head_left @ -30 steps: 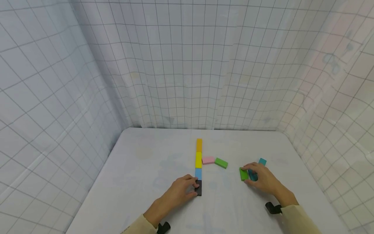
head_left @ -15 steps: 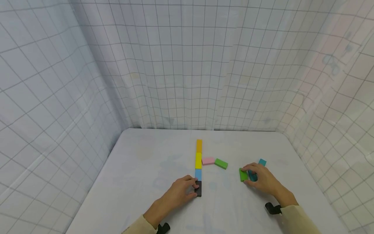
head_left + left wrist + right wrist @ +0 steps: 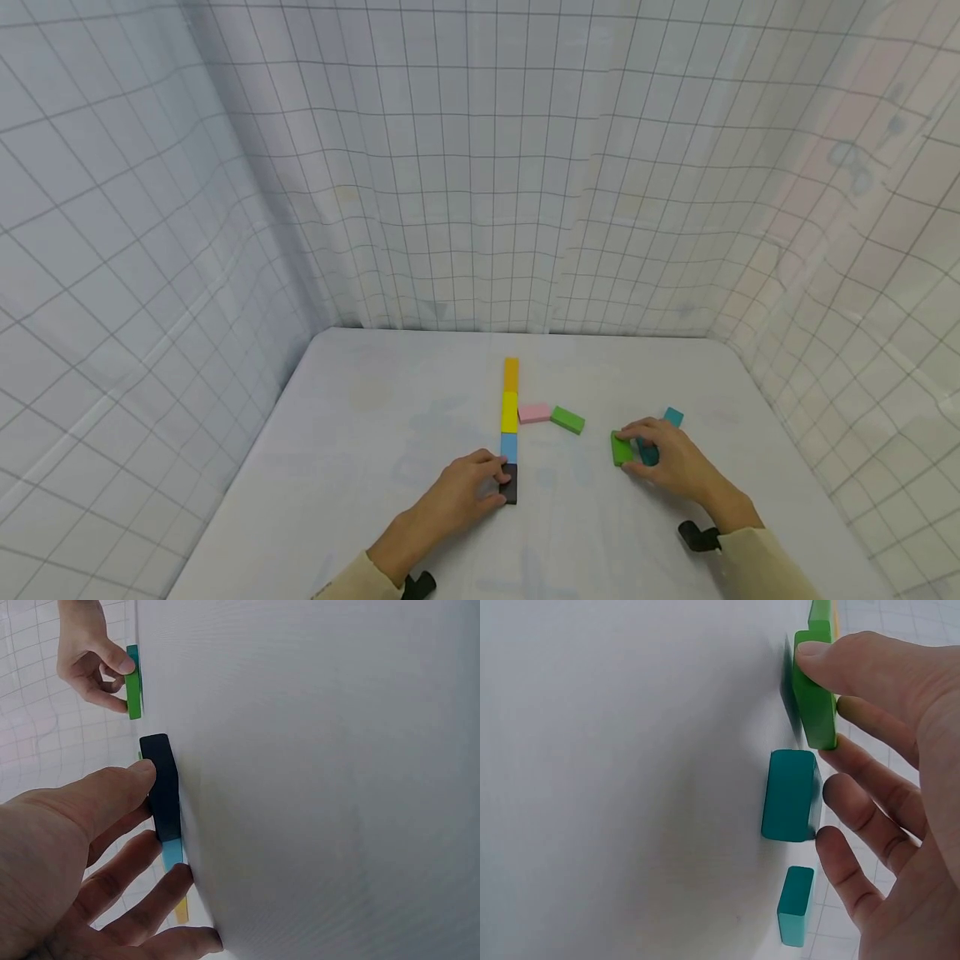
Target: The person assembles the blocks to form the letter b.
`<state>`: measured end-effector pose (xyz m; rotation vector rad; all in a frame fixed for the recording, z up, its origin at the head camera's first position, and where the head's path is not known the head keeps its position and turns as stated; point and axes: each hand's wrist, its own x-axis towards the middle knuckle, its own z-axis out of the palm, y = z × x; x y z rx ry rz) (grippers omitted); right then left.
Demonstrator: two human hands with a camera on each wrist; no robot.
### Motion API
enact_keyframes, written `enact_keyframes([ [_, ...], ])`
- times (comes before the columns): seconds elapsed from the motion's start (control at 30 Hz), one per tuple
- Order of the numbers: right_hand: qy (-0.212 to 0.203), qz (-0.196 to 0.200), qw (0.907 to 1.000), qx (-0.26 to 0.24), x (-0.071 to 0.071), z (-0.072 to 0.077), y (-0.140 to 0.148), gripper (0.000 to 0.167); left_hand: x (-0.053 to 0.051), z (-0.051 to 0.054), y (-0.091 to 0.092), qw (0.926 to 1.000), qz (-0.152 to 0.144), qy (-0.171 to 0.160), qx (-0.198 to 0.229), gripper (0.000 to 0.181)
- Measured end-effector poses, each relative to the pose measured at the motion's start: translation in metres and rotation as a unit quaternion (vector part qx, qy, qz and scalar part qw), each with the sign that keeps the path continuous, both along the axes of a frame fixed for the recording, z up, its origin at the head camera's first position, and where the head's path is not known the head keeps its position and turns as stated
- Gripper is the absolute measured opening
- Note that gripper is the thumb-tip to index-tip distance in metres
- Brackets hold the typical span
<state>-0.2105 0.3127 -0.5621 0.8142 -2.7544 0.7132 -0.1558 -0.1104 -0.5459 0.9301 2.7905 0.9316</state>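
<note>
Green block (image 3: 621,450), pinched by the right hand (image 3: 670,456), edges left; left hand (image 3: 463,490) seemingly pinches the black block (image 3: 511,486) ending the joined row (image 3: 510,412); teal blocks (image 3: 787,796) remain unjoined.

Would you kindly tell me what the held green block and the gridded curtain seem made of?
Held green block: perhaps painted wood or plastic; smooth and even in colour, edges rounded. Gridded curtain: likely thin fabric or plastic sheeting, matte, hanging in soft wrinkles.
</note>
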Motion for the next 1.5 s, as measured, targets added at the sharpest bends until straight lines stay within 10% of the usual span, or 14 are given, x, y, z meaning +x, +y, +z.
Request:
enact_keyframes([
  [1.5, 0.019, 0.040, 0.9989, -0.015, -0.003, -0.011, -0.033, 0.046, -0.001, -0.001, 0.000, 0.9999, 0.006, -0.008, -0.005, 0.024],
])
